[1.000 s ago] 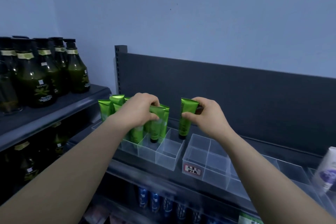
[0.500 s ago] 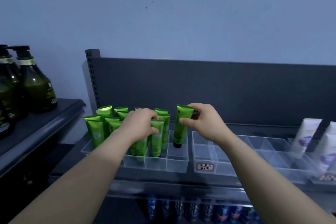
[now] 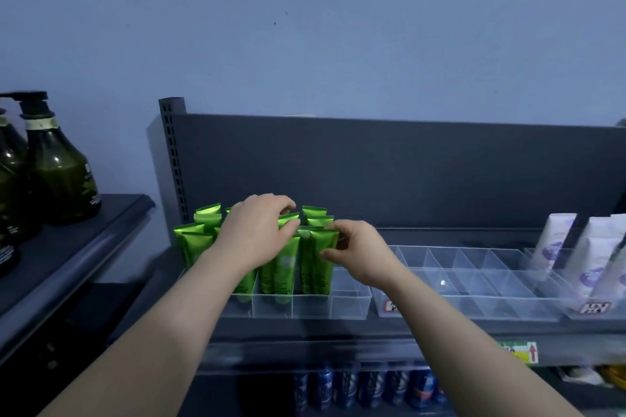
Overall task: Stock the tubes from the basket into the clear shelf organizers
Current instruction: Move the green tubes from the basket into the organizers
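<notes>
Two hands at the green stock, 12 o'clock on the shelf: right hand point(image 3: 359, 257) with its grip pinched on the crimped top of a green tube point(image 3: 318, 267), cap down, inside a cell of the clear organizer point(image 3: 352, 308); left hand point(image 3: 254, 234) at its 9 o'clock, grip curled over the neighbouring tubes point(image 3: 203, 240). Lower straight down until seated, clear of the divider. Release only once standing upright. Steady the row with the left against toppling. Basket out of view.
</notes>
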